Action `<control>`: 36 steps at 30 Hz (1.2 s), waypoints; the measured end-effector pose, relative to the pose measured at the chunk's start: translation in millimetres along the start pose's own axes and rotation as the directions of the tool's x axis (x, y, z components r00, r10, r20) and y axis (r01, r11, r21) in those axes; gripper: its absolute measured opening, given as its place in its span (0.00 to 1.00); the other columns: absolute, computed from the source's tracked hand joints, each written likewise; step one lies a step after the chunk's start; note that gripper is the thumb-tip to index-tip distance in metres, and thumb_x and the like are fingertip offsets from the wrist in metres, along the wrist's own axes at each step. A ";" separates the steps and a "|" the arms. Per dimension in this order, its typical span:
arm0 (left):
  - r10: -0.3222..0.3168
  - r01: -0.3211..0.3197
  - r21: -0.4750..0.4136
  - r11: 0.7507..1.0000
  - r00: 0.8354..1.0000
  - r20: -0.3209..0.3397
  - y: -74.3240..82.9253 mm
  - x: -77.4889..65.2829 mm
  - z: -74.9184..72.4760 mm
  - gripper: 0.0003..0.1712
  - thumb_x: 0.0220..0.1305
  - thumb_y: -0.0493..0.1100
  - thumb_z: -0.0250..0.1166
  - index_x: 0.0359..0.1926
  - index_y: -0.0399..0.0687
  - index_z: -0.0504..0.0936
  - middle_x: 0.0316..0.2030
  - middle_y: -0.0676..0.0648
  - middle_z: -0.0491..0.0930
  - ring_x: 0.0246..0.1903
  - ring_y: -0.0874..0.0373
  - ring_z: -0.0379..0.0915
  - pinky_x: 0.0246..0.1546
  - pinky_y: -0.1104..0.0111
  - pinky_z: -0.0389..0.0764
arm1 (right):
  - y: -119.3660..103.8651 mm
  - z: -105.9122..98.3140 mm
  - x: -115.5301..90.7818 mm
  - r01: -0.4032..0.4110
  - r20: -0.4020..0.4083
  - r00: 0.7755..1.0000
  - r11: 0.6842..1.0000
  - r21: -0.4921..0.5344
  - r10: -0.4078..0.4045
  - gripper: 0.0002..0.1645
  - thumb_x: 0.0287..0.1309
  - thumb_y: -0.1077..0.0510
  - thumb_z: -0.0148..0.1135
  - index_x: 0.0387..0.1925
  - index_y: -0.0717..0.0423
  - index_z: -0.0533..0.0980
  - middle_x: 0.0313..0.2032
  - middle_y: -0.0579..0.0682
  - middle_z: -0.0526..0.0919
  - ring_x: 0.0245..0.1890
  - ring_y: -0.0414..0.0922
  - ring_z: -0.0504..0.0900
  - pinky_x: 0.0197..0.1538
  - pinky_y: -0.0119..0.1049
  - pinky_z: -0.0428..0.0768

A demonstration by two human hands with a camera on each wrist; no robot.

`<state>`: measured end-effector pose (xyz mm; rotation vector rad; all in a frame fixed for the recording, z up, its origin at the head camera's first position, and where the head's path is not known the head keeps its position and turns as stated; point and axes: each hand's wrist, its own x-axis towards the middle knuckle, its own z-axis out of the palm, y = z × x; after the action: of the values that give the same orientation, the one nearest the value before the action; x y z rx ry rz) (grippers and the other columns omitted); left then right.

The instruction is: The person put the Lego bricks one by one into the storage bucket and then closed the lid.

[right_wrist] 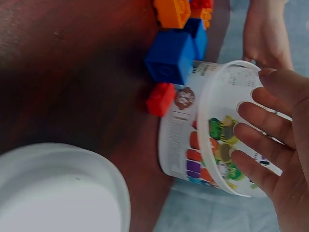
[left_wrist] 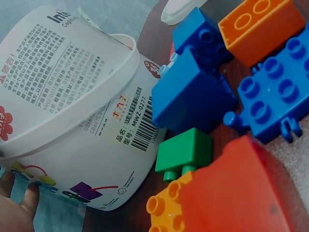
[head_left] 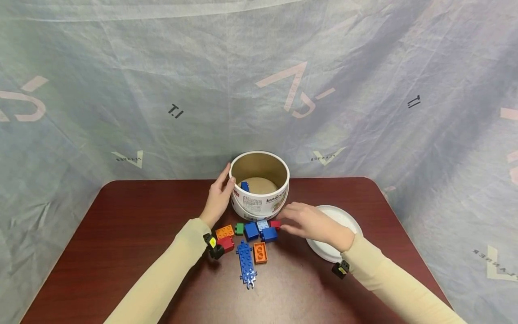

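Note:
A white printed bucket [head_left: 259,211] stands upright at the back of the table, with a blue brick [head_left: 245,186] inside on its bottom. Against the bucket's left side rests my left hand [head_left: 217,202], its fingers extended along the wall. My right hand [head_left: 309,222] hovers by the bucket's front right, fingers spread and holding nothing, as the right wrist view shows. Nearest to it lies a small red brick [right_wrist: 161,99]. Blue bricks [head_left: 251,231], a light blue brick [head_left: 262,224] and a green brick [left_wrist: 185,153] lie before the bucket.
A white round lid [head_left: 340,216] lies on the table under my right forearm. Closer to me are a long blue base piece [head_left: 246,261], an upturned orange brick [head_left: 260,253], another orange brick [head_left: 224,231] and a larger red brick [head_left: 226,244]. A grey cloth hangs behind.

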<state>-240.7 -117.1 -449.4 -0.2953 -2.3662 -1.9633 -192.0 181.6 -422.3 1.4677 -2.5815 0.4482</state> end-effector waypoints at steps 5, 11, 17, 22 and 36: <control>-0.004 0.004 -0.013 1.000 1.000 0.007 14.6 -6.8 -1.0 0.35 0.83 0.42 0.53 0.83 0.47 0.53 0.82 0.46 0.52 0.80 0.47 0.50 0.76 0.52 0.60 | 3.1 14.2 -4.0 0.016 -0.006 1.000 1.000 0.014 -0.016 0.12 0.63 0.57 0.73 0.48 0.53 0.85 0.41 0.46 0.86 0.42 0.42 0.82 0.49 0.39 0.84; -0.001 0.001 -0.015 1.000 1.000 0.005 14.6 -6.9 -0.3 0.35 0.83 0.43 0.52 0.83 0.47 0.53 0.82 0.46 0.51 0.80 0.47 0.49 0.76 0.51 0.60 | 4.4 25.8 -7.2 -0.008 0.006 1.000 0.999 0.049 0.008 0.13 0.64 0.58 0.72 0.49 0.56 0.84 0.42 0.48 0.86 0.43 0.43 0.83 0.51 0.40 0.84; 0.003 -0.002 -0.019 1.000 1.000 0.007 13.2 -6.5 -0.2 0.34 0.83 0.42 0.52 0.83 0.46 0.53 0.82 0.45 0.51 0.79 0.46 0.51 0.76 0.52 0.61 | 4.4 35.3 -8.1 -0.008 0.003 1.000 0.998 0.064 0.008 0.16 0.64 0.59 0.72 0.51 0.60 0.84 0.44 0.51 0.86 0.45 0.45 0.84 0.53 0.42 0.84; 0.000 0.000 -0.016 1.000 1.000 0.005 13.7 -6.8 -0.3 0.35 0.83 0.43 0.52 0.83 0.47 0.53 0.82 0.46 0.51 0.80 0.47 0.50 0.76 0.52 0.60 | 4.6 42.8 -8.7 -0.029 0.017 0.999 0.998 0.057 0.028 0.18 0.63 0.58 0.73 0.53 0.60 0.83 0.46 0.52 0.86 0.48 0.46 0.83 0.55 0.43 0.83; -0.008 0.009 -0.014 1.000 1.000 0.004 13.4 -7.1 -0.1 0.35 0.83 0.43 0.52 0.83 0.48 0.53 0.82 0.46 0.51 0.79 0.47 0.51 0.76 0.52 0.61 | 4.2 57.7 -5.4 -0.083 0.072 0.994 0.997 0.005 0.082 0.21 0.65 0.53 0.73 0.55 0.59 0.82 0.50 0.51 0.85 0.51 0.47 0.83 0.58 0.44 0.83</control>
<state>-231.4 -115.7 -437.6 -0.2910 -2.3612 -1.9858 -191.3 169.4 -479.1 1.4092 -2.7077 0.4239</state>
